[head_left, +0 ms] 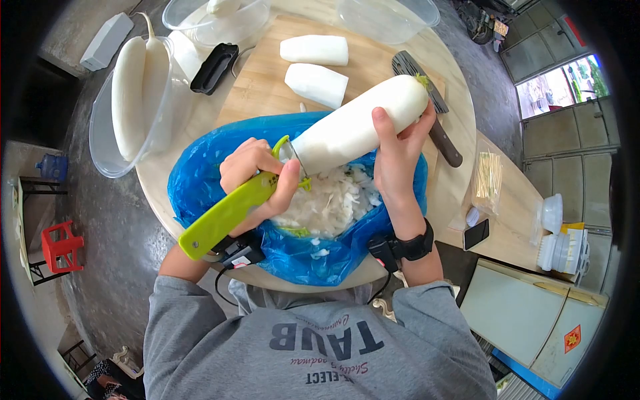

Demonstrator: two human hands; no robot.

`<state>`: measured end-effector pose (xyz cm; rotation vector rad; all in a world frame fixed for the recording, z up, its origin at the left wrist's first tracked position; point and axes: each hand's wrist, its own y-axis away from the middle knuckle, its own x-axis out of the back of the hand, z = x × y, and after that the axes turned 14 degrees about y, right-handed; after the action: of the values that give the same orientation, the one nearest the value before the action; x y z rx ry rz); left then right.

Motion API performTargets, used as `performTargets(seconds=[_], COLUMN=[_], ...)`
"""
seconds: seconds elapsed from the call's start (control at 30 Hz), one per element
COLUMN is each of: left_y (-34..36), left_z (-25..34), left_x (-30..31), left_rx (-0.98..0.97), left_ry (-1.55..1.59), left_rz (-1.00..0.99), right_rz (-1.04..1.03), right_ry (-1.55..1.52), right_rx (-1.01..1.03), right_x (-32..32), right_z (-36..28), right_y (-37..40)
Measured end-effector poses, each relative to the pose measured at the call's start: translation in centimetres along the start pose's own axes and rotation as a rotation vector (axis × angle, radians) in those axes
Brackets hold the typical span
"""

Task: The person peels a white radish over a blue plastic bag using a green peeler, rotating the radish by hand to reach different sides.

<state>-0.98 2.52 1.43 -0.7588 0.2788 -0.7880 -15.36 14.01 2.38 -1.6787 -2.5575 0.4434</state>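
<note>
My left hand (pixel 257 175) is closed around the handle of a lime-green peeler (pixel 223 217). Its blade lies against the near-left end of a large white radish (pixel 353 127). My right hand (pixel 402 153) grips that radish by its far end, close to the green stem stub, with the thumb along the top. The radish slants up to the right above a blue plastic bag (pixel 200 163), which is spread open and holds a heap of pale peelings (pixel 333 203). Two pale, cut radish pieces (pixel 314 50) lie on the wooden cutting board (pixel 260 87) beyond.
A dark-handled knife (pixel 445 143) rests at the board's right side. Whole radishes (pixel 128 100) stand in a clear tub (pixel 101 137) on the left. A black tray (pixel 215 69) is nearby. Toothpicks (pixel 489 177) and a phone (pixel 476 234) lie on the right-hand table.
</note>
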Motion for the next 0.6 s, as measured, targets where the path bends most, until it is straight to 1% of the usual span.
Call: performTargets(seconds=[0.1,0.2,0.33,0.4,0.43,0.47,0.57,0.6], left_y=[0.2,0.2,0.5,0.3,0.4,0.5,0.5,0.5], left_z=[-0.2,-0.3,-0.3,-0.4,-0.5,-0.5,-0.5,-0.4], left_x=[0.2,0.5,0.6,0.6,0.6,0.7,0.5,0.5], left_rx=[-0.095,-0.101,-0.119,-0.149,-0.12,-0.089,-0.024,-0.006], left_ry=[0.003,0.041,0.098,0.099,0.105,0.109,0.103,0.099], left_rz=[-0.043,-0.035,-0.042,-0.049,-0.05,-0.053,-0.049,-0.045], right_rz=[-0.038,-0.004,0.118,0.152,0.171,0.171,0.141,0.157], right_ry=[0.027,-0.145,-0.303,-0.335,-0.354,-0.295,-0.276,-0.367], right_rx=[-0.112,-0.227,-0.457,-0.478,-0.49,-0.439,-0.399,-0.422], right_x=[0.7,0.7,2.4,2.8,3.0,2.8,2.2,2.2], right_z=[0.3,-0.1,0.4,0.5,0.6,1.0,0.4,0.0], right_y=[-0.2,-0.7,-1.8,-2.4,-2.6,-2.5,-2.1,-2.0])
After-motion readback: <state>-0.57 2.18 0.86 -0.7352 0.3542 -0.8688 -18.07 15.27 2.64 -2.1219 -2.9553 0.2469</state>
